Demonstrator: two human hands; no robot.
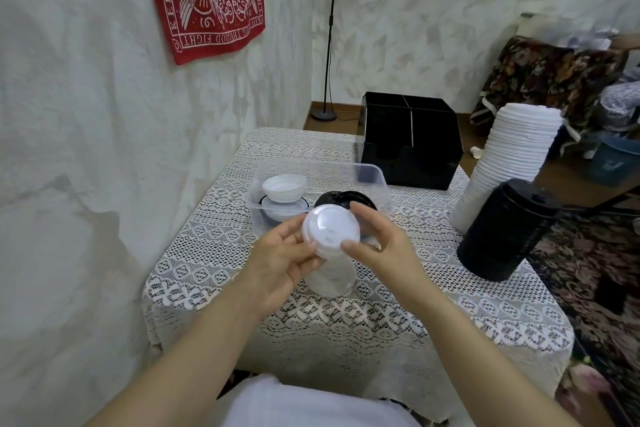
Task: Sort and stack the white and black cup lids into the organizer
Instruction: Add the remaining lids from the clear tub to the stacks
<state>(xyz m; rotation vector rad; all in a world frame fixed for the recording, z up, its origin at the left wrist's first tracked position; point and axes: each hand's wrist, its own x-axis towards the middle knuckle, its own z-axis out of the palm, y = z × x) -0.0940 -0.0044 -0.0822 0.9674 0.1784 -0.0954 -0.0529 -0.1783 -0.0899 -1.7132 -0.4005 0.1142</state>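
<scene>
The person holds a short stack of white lids up over the table, with the top lid facing up. The left hand has its grip clamped on the left side of the stack, with the fingers curled round it. The right hand pinches the right side, with its thumb on the rim.

Just behind the hands sits a clear tub. In it lie more white lids and a black lid. The black organizer stands at the far end of the table, behind the tub. On the right side of the table stands a tall pile of white lids, leaning a bit. A shorter pile of black lids stands just in front of it.
</scene>
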